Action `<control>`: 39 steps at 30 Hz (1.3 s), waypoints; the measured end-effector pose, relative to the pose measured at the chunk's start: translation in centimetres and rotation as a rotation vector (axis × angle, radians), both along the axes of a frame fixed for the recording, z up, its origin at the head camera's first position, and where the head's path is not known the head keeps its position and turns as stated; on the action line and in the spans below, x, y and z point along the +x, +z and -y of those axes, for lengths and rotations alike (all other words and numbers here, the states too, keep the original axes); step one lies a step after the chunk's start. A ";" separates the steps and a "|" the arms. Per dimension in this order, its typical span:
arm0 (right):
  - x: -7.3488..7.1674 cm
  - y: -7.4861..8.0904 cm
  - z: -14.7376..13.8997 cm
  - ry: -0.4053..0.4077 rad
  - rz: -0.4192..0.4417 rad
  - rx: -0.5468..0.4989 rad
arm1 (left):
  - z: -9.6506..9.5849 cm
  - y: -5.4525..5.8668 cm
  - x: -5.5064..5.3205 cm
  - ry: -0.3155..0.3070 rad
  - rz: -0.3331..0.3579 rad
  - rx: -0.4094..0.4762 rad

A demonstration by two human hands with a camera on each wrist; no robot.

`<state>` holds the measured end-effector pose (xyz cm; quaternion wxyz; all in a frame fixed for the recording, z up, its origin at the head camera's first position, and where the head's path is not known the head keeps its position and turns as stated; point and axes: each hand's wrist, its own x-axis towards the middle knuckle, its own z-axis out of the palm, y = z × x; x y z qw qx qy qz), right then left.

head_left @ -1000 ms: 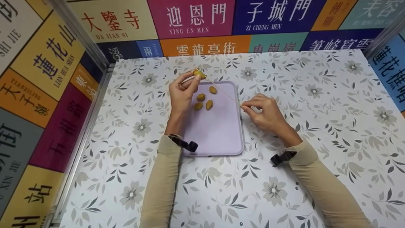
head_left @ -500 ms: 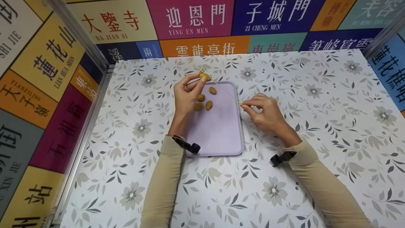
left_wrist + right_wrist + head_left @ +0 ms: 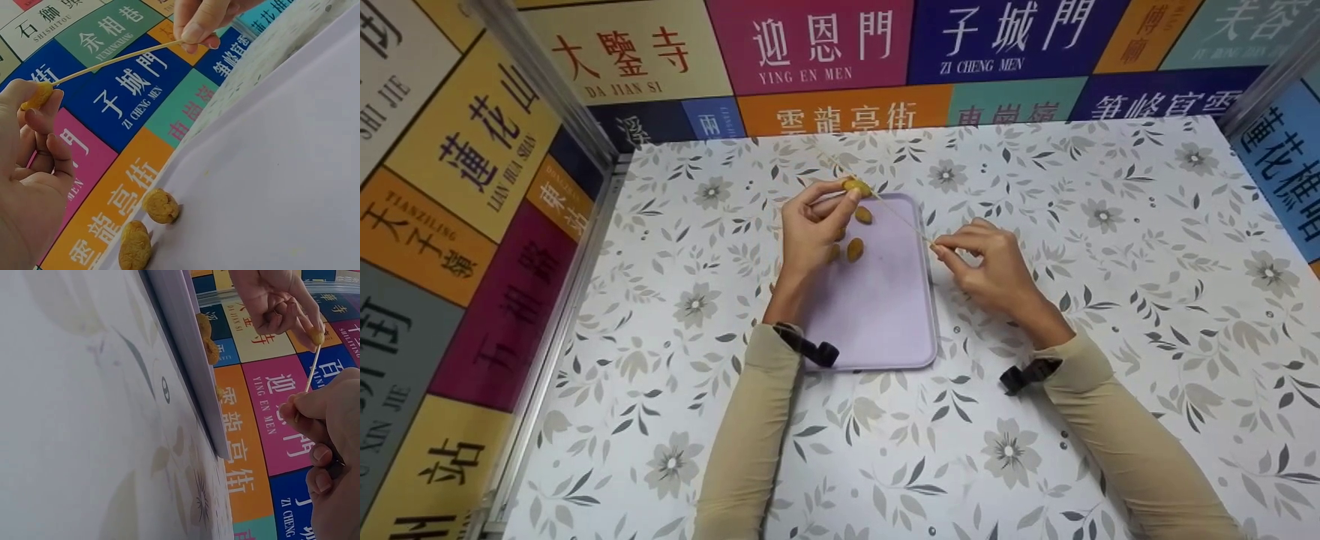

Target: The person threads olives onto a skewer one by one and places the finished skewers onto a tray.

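In the head view my left hand (image 3: 812, 229) pinches a small yellow-brown oval fruit (image 3: 857, 187) between thumb and fingertips. A thin wooden skewer (image 3: 901, 217) passes through this fruit, and a length of it sticks out on the far side. My right hand (image 3: 990, 266) pinches the skewer's near end, to the right of the tray. The left wrist view shows the skewer (image 3: 118, 60) stretching between both hands, above the tray. Similar fruits (image 3: 855, 249) lie on the lilac tray (image 3: 885, 322); the left hand partly hides them.
A white tablecloth (image 3: 675, 390) with grey leaves and flowers lies under the tray. Colourful panels (image 3: 817, 45) with large lettering stand along the back and the left side. Black wrist cameras (image 3: 817, 352) sit at both cuffs.
My left hand has moved right and slightly nearer, sliding the fruit along the skewer towards my right hand. More skewer shows beyond the fruit. The right hand has hardly moved.
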<state>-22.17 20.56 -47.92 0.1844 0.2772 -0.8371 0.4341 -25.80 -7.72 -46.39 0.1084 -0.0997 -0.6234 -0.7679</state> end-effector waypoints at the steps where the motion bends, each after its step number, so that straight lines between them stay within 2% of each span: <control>1: 0.0 0.0 0.0 -0.001 -0.002 -0.001 | -0.1 0.0 0.0 0.000 0.005 0.001; 13: 0.1 0.2 0.1 0.003 -0.028 0.000 | -0.8 -0.5 0.1 -0.016 -0.019 -0.063; 18: 0.3 0.3 0.2 0.001 -0.013 -0.003 | -1.6 -0.9 0.1 -0.050 -0.023 -0.042; 26: 0.2 0.5 0.3 0.002 0.010 -0.010 | -3.1 -1.5 0.5 -0.139 0.000 -0.033; 32: 0.1 0.5 0.4 0.010 0.007 -0.011 | -3.2 -1.4 0.7 -0.146 0.011 -0.018; 39: 0.3 0.5 0.3 0.012 0.002 -0.006 | -3.3 -1.5 0.7 -0.191 0.023 -0.034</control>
